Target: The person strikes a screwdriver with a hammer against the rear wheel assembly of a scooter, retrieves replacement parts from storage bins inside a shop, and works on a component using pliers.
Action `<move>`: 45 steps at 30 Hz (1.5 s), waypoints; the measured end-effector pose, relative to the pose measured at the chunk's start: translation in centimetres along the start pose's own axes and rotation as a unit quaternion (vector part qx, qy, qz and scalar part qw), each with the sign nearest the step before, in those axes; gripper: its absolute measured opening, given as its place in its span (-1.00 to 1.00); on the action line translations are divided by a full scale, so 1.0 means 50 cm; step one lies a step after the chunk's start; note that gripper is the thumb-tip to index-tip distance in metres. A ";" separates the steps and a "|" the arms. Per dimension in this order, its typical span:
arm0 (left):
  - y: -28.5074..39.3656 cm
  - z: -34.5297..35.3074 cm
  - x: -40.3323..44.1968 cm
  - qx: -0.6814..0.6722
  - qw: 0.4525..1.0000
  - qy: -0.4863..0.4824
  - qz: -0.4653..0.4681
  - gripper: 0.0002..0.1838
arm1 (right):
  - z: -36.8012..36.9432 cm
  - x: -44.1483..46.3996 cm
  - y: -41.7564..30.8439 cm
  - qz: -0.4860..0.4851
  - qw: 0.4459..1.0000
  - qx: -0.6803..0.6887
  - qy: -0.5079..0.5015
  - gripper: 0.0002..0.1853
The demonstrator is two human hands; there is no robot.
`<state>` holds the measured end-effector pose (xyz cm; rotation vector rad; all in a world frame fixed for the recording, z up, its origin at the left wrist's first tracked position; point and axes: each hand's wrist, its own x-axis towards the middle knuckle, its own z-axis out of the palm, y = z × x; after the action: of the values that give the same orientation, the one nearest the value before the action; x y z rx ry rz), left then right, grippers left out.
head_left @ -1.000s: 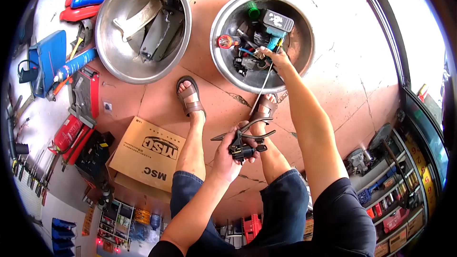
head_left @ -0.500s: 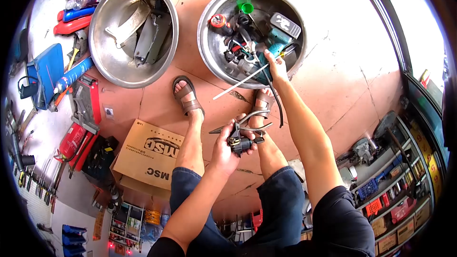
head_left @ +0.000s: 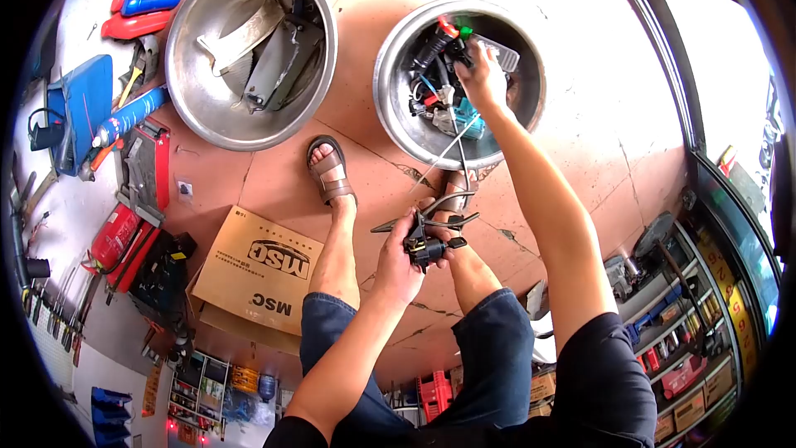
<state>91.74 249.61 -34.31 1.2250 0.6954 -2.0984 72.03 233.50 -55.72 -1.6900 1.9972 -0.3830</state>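
My left hand (head_left: 400, 264) is closed around a black cylindrical part (head_left: 425, 250) with a key-like tab and dark curved tubes, held above my shins. My right hand (head_left: 484, 81) reaches into the right metal basin (head_left: 390, 112), its fingers curled at dark things near the far side; what they grip is hidden. Beside it lie a black flashlight (head_left: 433, 46) with an orange-red end and a grey block (head_left: 502, 53). Below the hand rests a teal tool (head_left: 469, 122). A thin white strip (head_left: 448, 149) and a black cable (head_left: 463, 145) hang over the near rim.
The left metal basin (head_left: 220, 126) holds a pale bracket and grey panels. An MSC cardboard box (head_left: 257, 270) stands left of my legs. Tools and a blue spray can (head_left: 133, 116) line the left side. A loaded shelf (head_left: 696, 323) stands at right.
My right hand has let go of the teal tool and moved farther into the basin. The flashlight now lies tilted. My left hand keeps the black part; the view has shifted slightly.
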 end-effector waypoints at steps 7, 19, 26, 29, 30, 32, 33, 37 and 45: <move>0.051 0.003 -0.025 -0.031 0.999 0.004 0.034 -0.55 | 0.075 0.126 -0.001 0.013 0.950 -0.204 -0.236 -0.80; 0.041 -0.011 -0.019 -0.002 0.999 0.015 0.034 -0.56 | 0.087 -0.021 0.075 0.034 0.985 0.170 -0.009 -0.83; 0.022 -0.004 -0.012 0.049 0.998 -0.011 0.030 -0.53 | -0.035 -0.049 -0.022 0.245 0.642 0.722 -0.079 -0.90; 0.011 -0.040 -0.004 0.126 0.991 0.003 0.055 -0.54 | -0.165 -0.115 -0.075 0.163 0.573 0.794 -0.120 -0.89; 0.009 -0.048 -0.009 0.125 0.990 0.042 0.039 -0.55 | -0.231 -0.142 -0.089 0.177 0.560 0.799 -0.130 -0.87; 0.003 -0.069 -0.030 0.143 0.984 0.104 0.010 -0.58 | -0.369 -0.213 -0.098 0.213 0.519 0.816 -0.139 -0.83; -0.001 -0.067 -0.055 0.160 0.979 0.125 0.000 -0.58 | -0.445 -0.251 -0.098 0.232 0.490 0.829 -0.139 -0.82; 0.002 0.062 -0.237 0.297 0.941 0.163 0.007 -0.53 | -0.702 -0.382 -0.095 0.222 0.422 0.876 -0.076 -0.77; -0.031 0.385 -0.431 0.478 0.855 0.122 0.160 -0.54 | -1.111 -0.504 -0.124 0.030 0.099 0.994 0.034 -0.61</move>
<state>88.02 242.37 -6.56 1.9673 -0.5535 -2.0231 50.36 251.39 -1.23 0.4827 -0.0915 -1.7377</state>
